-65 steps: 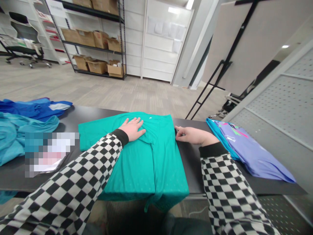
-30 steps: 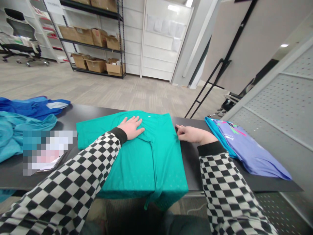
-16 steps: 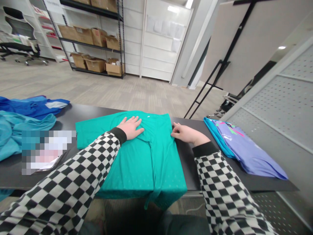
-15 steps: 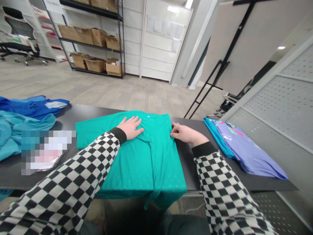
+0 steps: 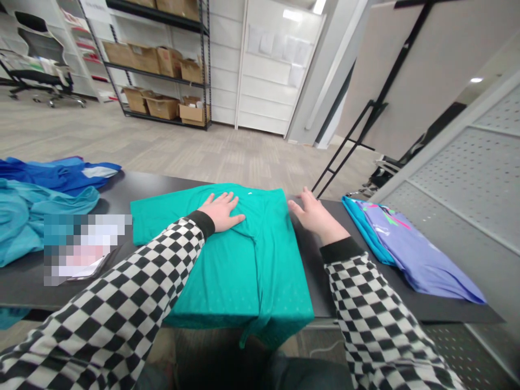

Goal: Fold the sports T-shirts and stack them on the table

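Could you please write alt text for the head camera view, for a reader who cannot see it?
A person in checked sleeves presses their left hand flat on a folded teal shirt on a black table, with their right hand raised at the shirt's edge. Blue clothing lies to the left, a folded lilac garment to the right.

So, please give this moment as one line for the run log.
left hand: flat on teal shirt | right hand: open, at shirt edge
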Motion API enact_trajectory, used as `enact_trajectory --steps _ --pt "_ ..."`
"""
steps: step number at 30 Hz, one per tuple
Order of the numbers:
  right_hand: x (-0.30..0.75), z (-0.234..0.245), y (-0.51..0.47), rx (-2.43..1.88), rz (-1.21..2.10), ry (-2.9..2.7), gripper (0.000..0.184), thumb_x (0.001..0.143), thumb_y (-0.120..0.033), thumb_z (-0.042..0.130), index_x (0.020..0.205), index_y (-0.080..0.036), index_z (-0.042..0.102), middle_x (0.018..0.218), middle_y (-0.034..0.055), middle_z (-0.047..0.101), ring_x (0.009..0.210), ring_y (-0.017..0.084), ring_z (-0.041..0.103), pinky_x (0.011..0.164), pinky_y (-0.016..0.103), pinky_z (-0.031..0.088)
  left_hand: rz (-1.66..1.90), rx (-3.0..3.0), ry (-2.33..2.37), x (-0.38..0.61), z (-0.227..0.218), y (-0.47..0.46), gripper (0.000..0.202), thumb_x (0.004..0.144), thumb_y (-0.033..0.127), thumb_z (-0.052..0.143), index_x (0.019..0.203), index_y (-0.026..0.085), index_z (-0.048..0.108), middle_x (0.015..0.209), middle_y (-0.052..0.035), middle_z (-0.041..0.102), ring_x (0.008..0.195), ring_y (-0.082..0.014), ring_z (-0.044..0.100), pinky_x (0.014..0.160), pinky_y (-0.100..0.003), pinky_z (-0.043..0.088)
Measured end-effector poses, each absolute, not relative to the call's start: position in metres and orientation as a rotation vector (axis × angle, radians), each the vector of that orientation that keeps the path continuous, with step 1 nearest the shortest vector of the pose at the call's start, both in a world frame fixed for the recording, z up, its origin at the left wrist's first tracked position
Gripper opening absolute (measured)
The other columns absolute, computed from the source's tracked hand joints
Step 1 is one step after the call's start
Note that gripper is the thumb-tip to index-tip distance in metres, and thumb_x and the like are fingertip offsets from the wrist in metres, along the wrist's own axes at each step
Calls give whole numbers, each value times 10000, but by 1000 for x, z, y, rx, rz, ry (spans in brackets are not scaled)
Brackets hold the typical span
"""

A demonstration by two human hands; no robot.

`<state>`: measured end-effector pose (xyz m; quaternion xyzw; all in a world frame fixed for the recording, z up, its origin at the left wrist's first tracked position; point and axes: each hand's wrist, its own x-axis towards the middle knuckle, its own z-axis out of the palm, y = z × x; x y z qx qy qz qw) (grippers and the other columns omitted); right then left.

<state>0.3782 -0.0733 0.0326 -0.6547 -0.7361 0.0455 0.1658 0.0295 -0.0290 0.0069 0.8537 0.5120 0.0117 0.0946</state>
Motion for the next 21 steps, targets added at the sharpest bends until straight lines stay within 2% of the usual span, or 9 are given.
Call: enact_trajectory --steps 2,4,7,10,12,16,19,21 --pt "359 26 -73 -1780 152 -2151 872 1106 -786 365 1732 -185 449 1884 180 175 1753 380 160 1380 691 160 23 2531 1517 30 7 -29 1020 1039 820 332 1813 158 296 1883 -160 172 1761 -368 153 1400 -647 75" --pt "343 18 -73 -1750 291 -2314 1009 1057 -870 374 1814 -209 296 1891 163 126 1759 387 109 1389 686 112 8 2530 1510 30 8 -30 1085 1005 874 353 1819 161 277 1885 -168 135 1763 -380 129 1400 -646 60" --pt "335 7 -72 -1804 457 -2481 1132 996 -947 388 1846 -225 189 1892 153 98 1757 403 77 1397 665 100 -28 2527 1500 31 10 -31 1197 944 938 400 1824 141 247 1884 -180 77 1766 -396 87 1398 -653 42" --pt "343 1 -68 -1809 485 -2519 1153 988 -959 385 1852 -237 134 1895 130 43 1759 386 49 1413 609 94 -66 2512 1485 25 15 -29 1229 919 927 455 1824 126 233 1880 -184 46 1767 -405 57 1394 -664 28" --pt "348 0 -66 -1798 488 -2521 1146 994 -954 380 1853 -242 119 1894 120 32 1759 380 45 1417 596 93 -111 2490 1455 16 21 -26 1200 909 856 537 1825 141 238 1878 -182 46 1765 -415 47 1387 -683 32" --pt "349 2 -66 -1801 482 -2519 1135 1002 -943 378 1853 -234 130 1893 125 43 1759 385 45 1415 609 95 -150 2490 1382 1 35 -25 1061 897 555 628 1815 150 282 1879 -170 79 1762 -413 44 1388 -685 68" --pt "346 4 -68 -1815 472 -2521 1151 998 -948 375 1851 -214 135 1893 134 44 1759 384 41 1415 609 93 63 2596 1315 14 40 -38 901 984 428 512 1809 137 299 1888 -131 148 1769 -348 92 1417 -605 36" --pt "345 4 -69 -1827 472 -2524 1171 992 -954 375 1850 -193 136 1893 144 43 1760 384 38 1414 610 87 170 2639 1214 31 39 -52 764 1079 411 375 1808 188 321 1886 -81 208 1765 -299 150 1427 -562 54"
